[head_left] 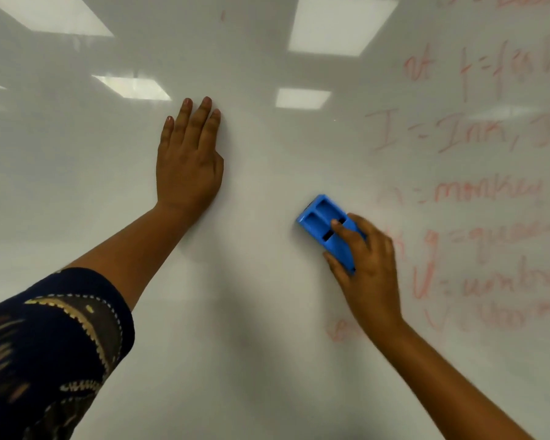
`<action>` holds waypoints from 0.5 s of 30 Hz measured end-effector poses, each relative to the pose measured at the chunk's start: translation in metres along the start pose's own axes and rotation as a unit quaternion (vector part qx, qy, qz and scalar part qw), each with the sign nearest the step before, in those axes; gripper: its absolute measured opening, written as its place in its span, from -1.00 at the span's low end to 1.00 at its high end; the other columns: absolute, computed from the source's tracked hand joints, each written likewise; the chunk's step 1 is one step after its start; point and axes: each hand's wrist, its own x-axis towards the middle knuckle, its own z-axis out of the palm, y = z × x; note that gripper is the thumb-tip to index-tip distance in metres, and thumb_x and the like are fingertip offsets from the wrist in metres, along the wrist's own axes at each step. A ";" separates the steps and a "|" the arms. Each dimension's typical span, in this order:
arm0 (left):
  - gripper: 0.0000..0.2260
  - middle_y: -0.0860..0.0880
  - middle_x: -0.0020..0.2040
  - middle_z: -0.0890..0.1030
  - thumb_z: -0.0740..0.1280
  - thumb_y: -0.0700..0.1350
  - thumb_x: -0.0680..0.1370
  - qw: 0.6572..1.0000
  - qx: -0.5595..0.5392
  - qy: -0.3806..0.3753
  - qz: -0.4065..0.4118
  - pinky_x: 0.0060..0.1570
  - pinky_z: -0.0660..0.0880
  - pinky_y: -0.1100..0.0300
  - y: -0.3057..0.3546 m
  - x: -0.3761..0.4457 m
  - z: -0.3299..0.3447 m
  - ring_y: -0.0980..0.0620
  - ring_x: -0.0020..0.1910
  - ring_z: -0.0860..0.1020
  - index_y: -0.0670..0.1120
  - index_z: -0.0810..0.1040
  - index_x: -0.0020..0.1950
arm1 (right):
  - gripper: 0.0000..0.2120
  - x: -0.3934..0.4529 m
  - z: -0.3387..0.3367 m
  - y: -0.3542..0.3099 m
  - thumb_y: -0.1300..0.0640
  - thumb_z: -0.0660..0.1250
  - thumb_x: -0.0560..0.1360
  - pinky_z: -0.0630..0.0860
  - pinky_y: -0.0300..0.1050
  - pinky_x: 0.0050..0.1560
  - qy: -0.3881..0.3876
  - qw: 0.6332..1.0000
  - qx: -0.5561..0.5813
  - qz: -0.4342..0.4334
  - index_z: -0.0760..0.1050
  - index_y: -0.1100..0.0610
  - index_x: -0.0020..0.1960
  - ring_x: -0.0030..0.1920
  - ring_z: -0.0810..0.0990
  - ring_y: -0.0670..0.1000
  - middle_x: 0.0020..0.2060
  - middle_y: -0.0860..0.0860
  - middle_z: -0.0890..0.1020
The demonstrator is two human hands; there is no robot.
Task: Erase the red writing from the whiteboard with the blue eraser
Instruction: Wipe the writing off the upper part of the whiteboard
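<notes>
Head view: our right hand (367, 268) grips the blue eraser (327, 228); left hand (188, 157), fingers straight, presses the whiteboard (267, 360). Red writing (477, 192) remains toward three o'clock.

Glare of rectangular ceiling lights (342, 25) overhead.

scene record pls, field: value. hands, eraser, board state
left hand: flat on the whiteboard, fingers straight, holding nothing
right hand: grips the blue eraser
eraser: on the board, left of the writing
red writing: several lines left on the right side, faint and smeared
left and centre of board: no legible writing, ceiling lights reflected
task: not finished
</notes>
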 end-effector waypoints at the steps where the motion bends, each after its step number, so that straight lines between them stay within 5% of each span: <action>1: -0.55 -0.18 0.44 0.31 0.06 -0.22 0.52 1.000 -0.002 0.000 -0.002 0.43 -0.10 0.14 0.000 0.000 0.000 -0.19 0.45 0.20 -0.20 0.31 0.42 | -0.50 -0.013 0.005 -0.005 0.20 0.50 0.33 0.41 -0.01 0.19 -0.018 1.000 -0.001 -0.018 0.48 0.09 0.25 0.18 0.35 0.07 0.22 0.16 0.50; 4: -0.56 -0.18 0.45 0.30 0.07 -0.22 0.53 1.000 -0.005 -0.002 -0.011 0.42 -0.17 0.22 0.002 -0.002 -0.001 -0.18 0.45 0.19 -0.20 0.31 0.42 | -0.41 -0.067 0.022 -0.020 0.25 0.58 0.20 0.35 -0.05 0.18 -0.087 0.991 -0.018 -0.096 0.52 0.05 0.19 0.14 0.39 0.08 0.15 0.16 0.58; 7: -0.56 -0.18 0.45 0.29 0.09 -0.24 0.52 1.000 -0.005 -0.010 -0.013 0.43 -0.06 0.08 0.004 -0.004 -0.002 -0.19 0.45 0.18 -0.22 0.31 0.42 | -0.72 -0.124 0.027 -0.020 0.20 0.33 0.49 0.46 -0.13 0.09 -0.137 0.973 -0.020 -0.184 0.57 -0.04 0.15 0.13 0.44 0.03 0.17 0.05 0.58; 12: -0.52 -0.22 0.47 0.23 0.15 -0.32 0.51 0.998 -0.004 -0.051 -0.028 0.42 0.00 -0.09 0.014 -0.003 -0.009 -0.23 0.47 0.13 -0.27 0.25 0.44 | -0.69 -0.146 0.004 0.006 0.11 0.15 0.54 0.55 -0.22 -0.07 -0.204 0.940 -0.067 -0.266 0.54 -0.13 0.18 0.13 0.50 -0.05 0.15 -0.06 0.61; 15: -0.49 -0.20 0.48 0.21 0.18 -0.32 0.49 0.992 0.010 -0.100 0.071 0.41 -0.02 -0.11 0.029 -0.002 -0.014 -0.23 0.47 0.12 -0.25 0.22 0.45 | -0.62 -0.122 -0.008 0.024 0.18 0.02 0.62 0.47 -0.18 0.09 -0.167 0.932 -0.097 -0.307 0.57 -0.10 0.15 0.12 0.53 0.00 0.13 -0.03 0.62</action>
